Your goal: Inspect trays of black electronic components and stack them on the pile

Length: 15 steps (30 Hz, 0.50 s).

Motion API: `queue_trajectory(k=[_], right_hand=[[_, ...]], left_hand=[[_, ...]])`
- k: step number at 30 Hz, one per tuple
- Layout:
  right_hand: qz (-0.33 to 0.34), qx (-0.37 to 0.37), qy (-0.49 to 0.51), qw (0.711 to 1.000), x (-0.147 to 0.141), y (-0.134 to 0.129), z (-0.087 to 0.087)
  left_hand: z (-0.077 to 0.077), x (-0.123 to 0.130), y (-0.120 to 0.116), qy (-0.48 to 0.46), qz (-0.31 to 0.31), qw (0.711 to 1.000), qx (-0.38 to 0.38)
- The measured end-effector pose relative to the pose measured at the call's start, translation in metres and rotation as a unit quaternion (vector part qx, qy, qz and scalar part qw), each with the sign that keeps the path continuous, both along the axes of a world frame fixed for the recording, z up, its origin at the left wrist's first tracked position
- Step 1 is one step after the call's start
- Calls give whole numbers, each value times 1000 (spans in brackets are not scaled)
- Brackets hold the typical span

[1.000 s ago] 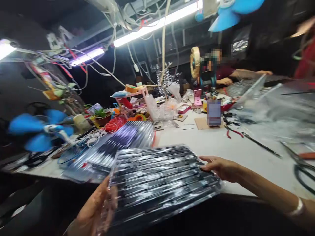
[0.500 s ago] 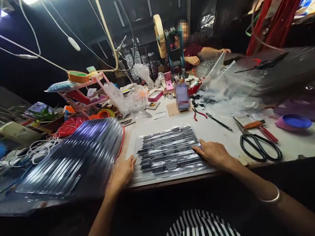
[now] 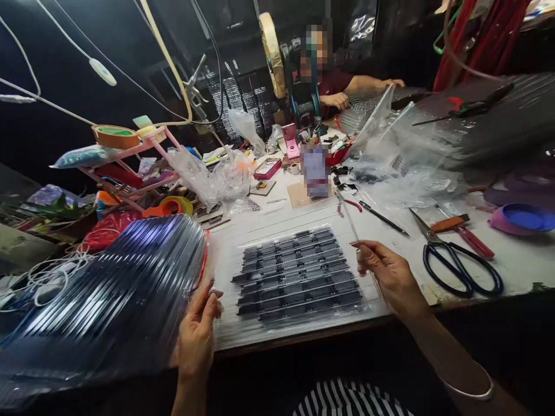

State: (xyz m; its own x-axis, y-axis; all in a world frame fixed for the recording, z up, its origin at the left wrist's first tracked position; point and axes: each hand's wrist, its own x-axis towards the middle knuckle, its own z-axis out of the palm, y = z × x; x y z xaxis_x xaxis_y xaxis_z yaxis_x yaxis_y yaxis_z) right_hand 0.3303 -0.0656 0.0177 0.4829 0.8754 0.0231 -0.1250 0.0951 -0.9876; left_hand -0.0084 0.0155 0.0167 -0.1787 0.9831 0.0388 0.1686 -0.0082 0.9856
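A flat tray of black components in rows (image 3: 299,277) lies on the white bench (image 3: 390,222) near its front edge. A thin clear plastic cover (image 3: 277,222) stretches over the tray, slightly raised. My left hand (image 3: 197,335) pinches the cover's left edge at the tray's near left corner. My right hand (image 3: 388,271) pinches its right edge, where a thin clear rim rises toward the back. To the left, a tall curved stack of clear ribbed trays (image 3: 117,294) leans beside my left hand.
Black scissors (image 3: 459,268), a red-handled cutter (image 3: 459,228) and a purple bowl (image 3: 520,216) lie right. Red pliers (image 3: 353,203), a standing phone (image 3: 315,164), plastic bags (image 3: 217,176) and a pink rack (image 3: 139,159) crowd the back. A co-worker (image 3: 336,86) handles trays across the bench.
The tray went from held in the air to lying on the bench. My hands moved from resting flat on it to pinching the clear cover's edges, which now lifts.
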Motion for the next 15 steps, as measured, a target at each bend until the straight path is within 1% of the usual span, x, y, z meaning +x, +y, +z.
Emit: queue_trajectory(k=[1,3,5,6,8,9,11,13,15], right_hand=[[28,11,97,995,2,-1,4],[108,21,245,963,5,-5,10],[181,25,320,929,4,-12,14],[202,33,339,918,1,-16,15],[223,58,348,909,-9,-25,17],[227,72,337,911,-14,-29,18],[219,96,292,926,-24,-34,22],[193,80,226,951,-27,-34,28],[161,47,170,971,-24,-29,31]], left_hand=[[4,0,-1,-47,-6,999,-11],[11,-2,-2,-107,-24,993,-41],[15,-5,-3,-123,-39,989,-73],[17,-7,-4,-128,-46,987,-88],[19,-10,-5,-143,-61,981,-113],[21,-10,-6,-155,-65,978,-121],[28,-10,-6,-184,-64,974,-118],[41,-10,-6,-211,-32,974,-73],[59,-14,-5,-236,24,971,15]])
